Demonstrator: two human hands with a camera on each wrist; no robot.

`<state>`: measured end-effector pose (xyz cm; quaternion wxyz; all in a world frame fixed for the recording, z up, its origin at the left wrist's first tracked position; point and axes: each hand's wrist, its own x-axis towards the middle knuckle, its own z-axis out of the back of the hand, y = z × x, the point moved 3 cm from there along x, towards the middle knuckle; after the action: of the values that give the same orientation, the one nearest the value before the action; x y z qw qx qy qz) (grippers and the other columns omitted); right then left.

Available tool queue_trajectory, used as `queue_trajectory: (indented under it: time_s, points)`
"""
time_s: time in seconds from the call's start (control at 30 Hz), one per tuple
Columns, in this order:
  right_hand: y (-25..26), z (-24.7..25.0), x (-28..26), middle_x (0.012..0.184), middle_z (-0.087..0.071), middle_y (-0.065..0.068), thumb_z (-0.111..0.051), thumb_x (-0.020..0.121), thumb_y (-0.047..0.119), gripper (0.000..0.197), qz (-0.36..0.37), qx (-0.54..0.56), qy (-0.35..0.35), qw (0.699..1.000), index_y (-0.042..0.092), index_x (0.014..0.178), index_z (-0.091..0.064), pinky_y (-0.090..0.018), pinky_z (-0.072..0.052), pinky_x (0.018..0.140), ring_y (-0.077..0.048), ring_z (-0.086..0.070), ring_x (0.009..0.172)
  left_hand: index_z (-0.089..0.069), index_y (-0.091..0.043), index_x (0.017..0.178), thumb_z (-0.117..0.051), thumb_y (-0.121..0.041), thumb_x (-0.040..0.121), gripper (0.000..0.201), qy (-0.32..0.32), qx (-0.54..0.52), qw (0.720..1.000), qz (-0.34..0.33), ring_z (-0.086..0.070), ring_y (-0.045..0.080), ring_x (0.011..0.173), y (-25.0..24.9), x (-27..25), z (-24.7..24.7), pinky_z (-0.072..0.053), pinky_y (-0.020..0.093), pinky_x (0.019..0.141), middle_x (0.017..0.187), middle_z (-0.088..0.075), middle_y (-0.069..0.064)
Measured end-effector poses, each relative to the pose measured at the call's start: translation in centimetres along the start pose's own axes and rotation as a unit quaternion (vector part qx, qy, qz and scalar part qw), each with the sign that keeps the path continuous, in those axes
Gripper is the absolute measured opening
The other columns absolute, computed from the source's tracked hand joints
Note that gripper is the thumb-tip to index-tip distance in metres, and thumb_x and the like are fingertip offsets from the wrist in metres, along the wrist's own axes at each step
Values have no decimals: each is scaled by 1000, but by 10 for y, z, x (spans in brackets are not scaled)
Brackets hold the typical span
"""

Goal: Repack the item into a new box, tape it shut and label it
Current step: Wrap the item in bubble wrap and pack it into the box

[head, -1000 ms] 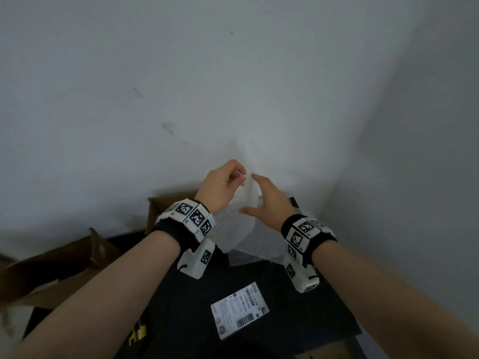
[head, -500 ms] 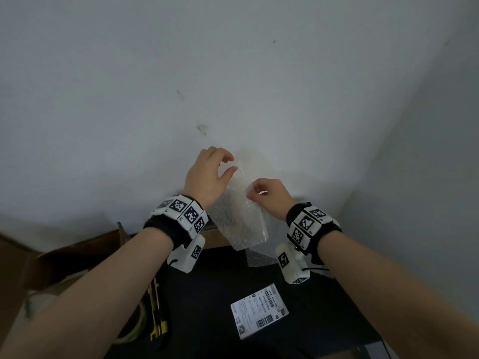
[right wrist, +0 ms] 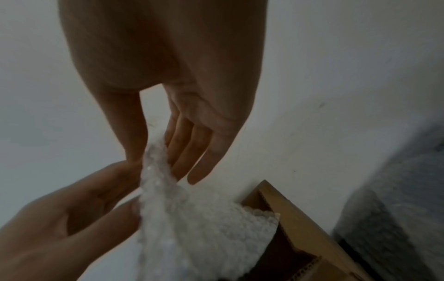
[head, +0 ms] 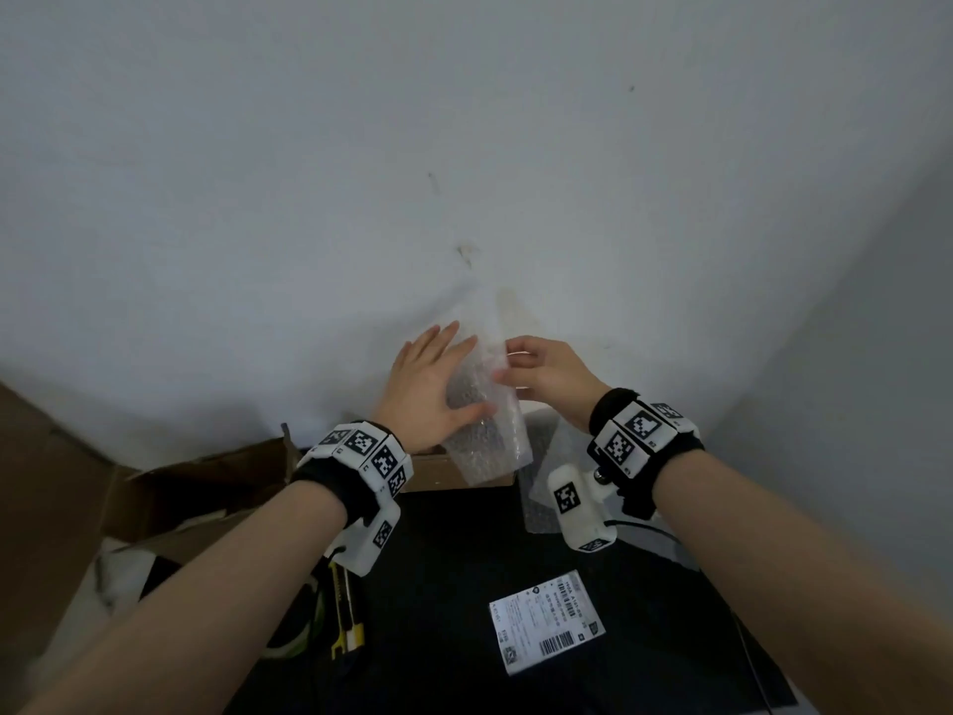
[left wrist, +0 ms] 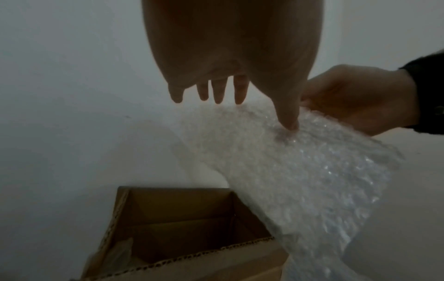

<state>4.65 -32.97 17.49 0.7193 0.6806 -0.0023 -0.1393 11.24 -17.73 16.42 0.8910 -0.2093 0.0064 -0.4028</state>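
A clear bubble wrap piece (head: 485, 436) hangs upright in the air in front of the wall, over a small open cardboard box (left wrist: 187, 228). My left hand (head: 454, 374) lies against its left side with the fingers spread straight, and the thumb (left wrist: 289, 121) presses on the wrap (left wrist: 312, 171). My right hand (head: 508, 363) pinches the wrap's upper edge (right wrist: 153, 157) between thumb and fingers. A white shipping label (head: 546, 621) lies on the black table. What the wrap holds cannot be made out.
A large open cardboard box (head: 180, 498) stands at the left. A yellow utility knife (head: 345, 611) and a tape roll (head: 289, 642) lie near my left forearm. Another bubble wrap sheet (head: 536, 487) lies right of the small box. Walls close off the back and right.
My left hand's fingers have uncurled from the wrap's top and now lie spread and straight. The right hand went from open to pinching the wrap and keeps its pinch.
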Motion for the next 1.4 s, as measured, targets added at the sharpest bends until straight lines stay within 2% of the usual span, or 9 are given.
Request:
queue_trajectory:
  time_s: [0.23, 0.33, 0.47, 0.67, 0.83, 0.97, 1.07, 1.27, 1.4]
  points:
    - [6, -13, -5, 110, -64, -17, -54, 87, -8, 33, 16, -31, 32, 999, 1, 119, -58, -45, -50, 91, -26, -62, 97, -36, -24, 141, -73, -53, 71, 84, -14, -88, 996, 8, -35, 19, 134, 8, -6, 9, -26, 39, 112, 144, -42, -1]
    - [7, -17, -4, 106, -65, -10, -58, 88, -3, 34, 34, -62, 19, 997, 1, 121, -55, -39, -52, 89, -21, -62, 95, -47, -20, 131, -74, -46, 73, 69, 8, -142, 989, 35, -58, 18, 108, 11, -5, 5, -46, 37, 94, 121, -61, -1]
    - [11, -20, -5, 92, -62, 1, -71, 80, 5, 38, 85, -144, -46, 985, 7, 115, -55, -27, -50, 80, -13, -60, 84, -57, -13, 113, -71, -29, 80, 39, -13, -180, 981, 64, -62, 24, 86, 16, -4, 0, -50, 37, 76, 95, -65, 4]
    - [7, -15, -7, 140, -43, 3, -83, 67, 25, 83, 99, -309, -25, 946, 21, 137, -39, -26, -32, 102, -12, -38, 127, -59, -13, 103, -67, -24, 84, 23, 25, -229, 972, 39, -63, 25, 79, 20, -9, 4, -52, 42, 72, 90, -66, 8]
    - [-3, -18, -5, 119, -61, -5, -82, 70, 17, 60, 80, -275, -30, 958, 8, 123, -56, -19, -40, 90, -13, -55, 106, -54, -18, 94, -65, -26, 86, 15, -4, -221, 974, 41, -52, 19, 62, 25, -9, 6, -40, 31, 60, 74, -59, 6]
    - [-13, -22, 1, 100, -65, -3, -81, 71, 12, 43, 75, -233, -52, 968, 7, 110, -63, -22, -46, 85, -14, -59, 92, -54, -19, 99, -63, -30, 87, 19, -7, -227, 972, 51, -59, 30, 73, 33, -13, 1, -48, 40, 68, 83, -63, 12]
    - [-19, -23, 7, 91, -67, -5, -78, 74, 13, 27, 80, -215, -95, 969, 8, 98, -67, -25, -49, 80, -16, -61, 83, -54, -18, 106, -65, -20, 85, 24, 3, -242, 968, 61, -64, 23, 81, 35, -16, -2, -53, 38, 72, 92, -65, 5]
    - [-26, -24, 13, 102, -66, -1, -72, 77, 5, 21, 87, -193, -129, 969, 15, 71, -54, -23, -47, 86, -14, -62, 93, -52, -12, 116, -62, -13, 84, 33, -3, -220, 968, 117, -61, 19, 97, 44, -15, -11, -50, 31, 84, 110, -64, 3]
    - [-30, -30, 14, 81, -63, 4, -72, 78, 10, 12, 120, -262, -150, 946, 14, 78, -60, -25, -46, 72, -15, -59, 79, -53, -9, 109, -64, -13, 83, 28, -38, -233, 951, 199, -57, 20, 90, 47, -6, -19, -45, 28, 78, 101, -60, 4]
